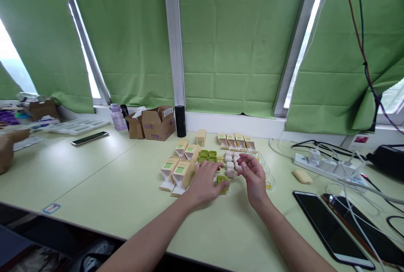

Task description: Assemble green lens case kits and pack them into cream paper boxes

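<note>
My left hand (205,181) is low over the table, its fingers and thumb around a small olive-green square container (222,179) that has a clear part at its base. To its right, my right hand (255,179) is raised slightly with the fingers bent and apart; no object shows in it. Between and behind the hands stand several small whitish rounded pieces (230,173). Several more green containers (207,156) are grouped beyond my left hand, beside tiny yellowish pieces (220,160). Clear cups (269,182) with yellow bits are partly hidden behind my right hand.
Open cream cartons (184,174) stand left of my left hand, with another row of cartons (235,140) behind. Further out are a cardboard box (158,124), a black cylinder (180,121) and a purple bottle (118,117). Phones (331,225), cables and a power strip (328,171) occupy the right.
</note>
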